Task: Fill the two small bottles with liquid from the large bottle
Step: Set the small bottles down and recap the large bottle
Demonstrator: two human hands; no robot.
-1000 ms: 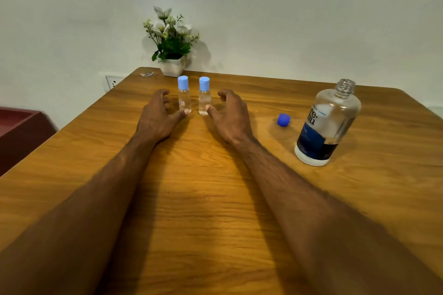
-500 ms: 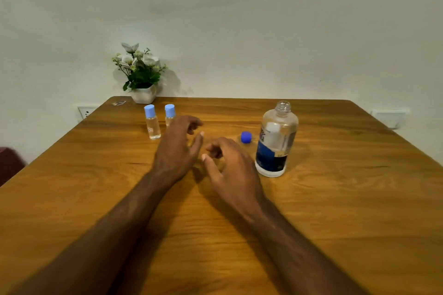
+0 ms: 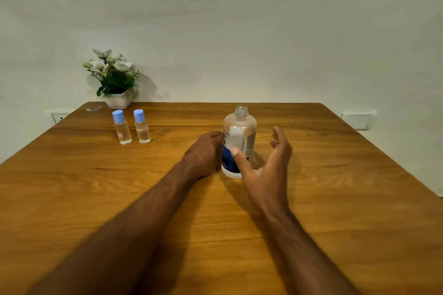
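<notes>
Between your hands (image 3: 203, 154) (image 3: 268, 170) stood the uncapped bottle (image 3: 239, 136): left touched it, grip unclear; right spread, thumb touching. Probably heavy, slick; take the waist.

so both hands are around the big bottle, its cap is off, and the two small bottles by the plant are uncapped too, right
Not quite: the two small bottles have their light blue caps on, as the head view shows. The rest holds: the left hand and right hand flank the large bottle, whose neck is open.
</notes>
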